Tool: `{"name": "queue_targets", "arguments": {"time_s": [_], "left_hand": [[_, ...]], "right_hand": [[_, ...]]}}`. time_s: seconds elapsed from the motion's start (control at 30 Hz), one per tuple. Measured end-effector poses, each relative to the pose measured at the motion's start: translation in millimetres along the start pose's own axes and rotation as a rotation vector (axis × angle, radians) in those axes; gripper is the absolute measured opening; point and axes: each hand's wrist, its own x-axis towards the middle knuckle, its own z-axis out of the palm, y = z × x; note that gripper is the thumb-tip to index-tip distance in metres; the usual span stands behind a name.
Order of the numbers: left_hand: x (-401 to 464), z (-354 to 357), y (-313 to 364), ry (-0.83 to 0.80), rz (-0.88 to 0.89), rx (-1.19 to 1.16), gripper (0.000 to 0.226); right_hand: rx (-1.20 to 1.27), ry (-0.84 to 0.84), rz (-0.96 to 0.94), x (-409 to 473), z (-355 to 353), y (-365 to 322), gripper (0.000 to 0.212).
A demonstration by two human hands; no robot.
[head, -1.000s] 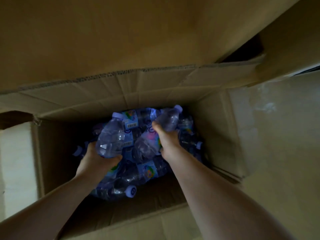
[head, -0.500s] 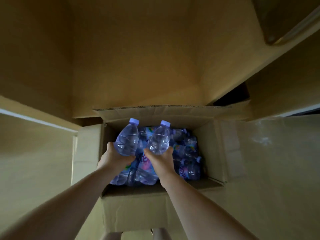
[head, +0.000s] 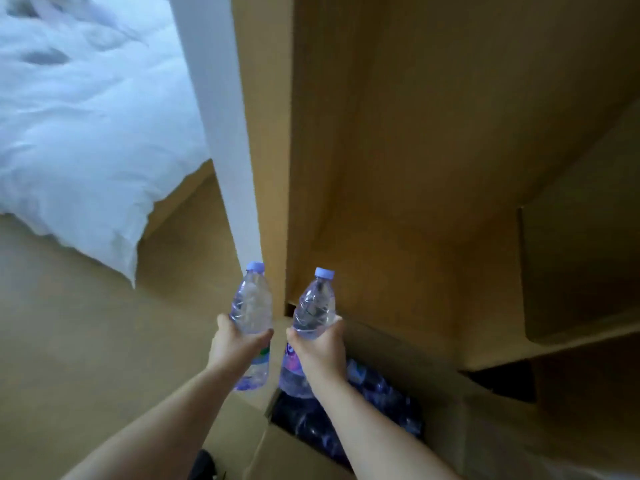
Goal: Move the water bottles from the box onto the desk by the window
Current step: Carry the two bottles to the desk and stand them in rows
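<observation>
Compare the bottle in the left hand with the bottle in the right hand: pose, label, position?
The left-hand bottle stands nearly upright; the right-hand bottle tilts, cap leaning right. A green band shows under the left hand; a purple label shows under the right hand. The left-hand bottle hangs outside the box, above its left edge; the right-hand bottle hangs over the open box. Both are clear, lilac-capped, gripped mid-body.

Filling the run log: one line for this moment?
phase: carry | left hand: grips left bottle upright | right hand: grips right bottle upright | box: more bottles inside | desk: not in view
</observation>
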Motion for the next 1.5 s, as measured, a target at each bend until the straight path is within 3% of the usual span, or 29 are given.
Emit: {"name": "queue_targets", "arguments": {"time_s": [0.2,0.33,0.5,0.73,0.93,1.17,1.5], "left_hand": [[-20.2,-138.5,18.3,0.183,0.012,-0.148,0.064],[-19.4,-244.1,9.9,0.355,0.015,-0.227,0.057],[-5.4,-388.6,-14.1,0.547,0.028,-0.271,0.068],[8.9,-561.7,-47.2,0.806,0.009,-0.234,0.063],[30.9,-648.6,-60.8,0.919,-0.049,-0.277,0.065],[107.4,-722.2,-61.2,0.982,-0.098,-0.358,0.067],[237.8,-851.1,5.7,1.068,-0.134,-0.515,0.061]], "right_hand": [[-0.158,-0.102,-0.183,-65.3,70.1,-95.4,0.071],[-0.136,-0.157,-0.271,-110.5,141.7,-153.2,0.055],[-0.166,-0.227,-0.368,-170.2,254.3,-223.8,0.059],[-0.143,-0.34,-0.498,-240.1,394.9,-303.4,0.072],[-0.169,-0.455,-0.576,-271.6,494.7,-348.4,0.069],[-0.205,-0.626,-0.631,-249.7,623.5,-404.5,0.063],[-0.252,-0.765,-0.743,-195.9,796.4,-538.9,0.059]]}}
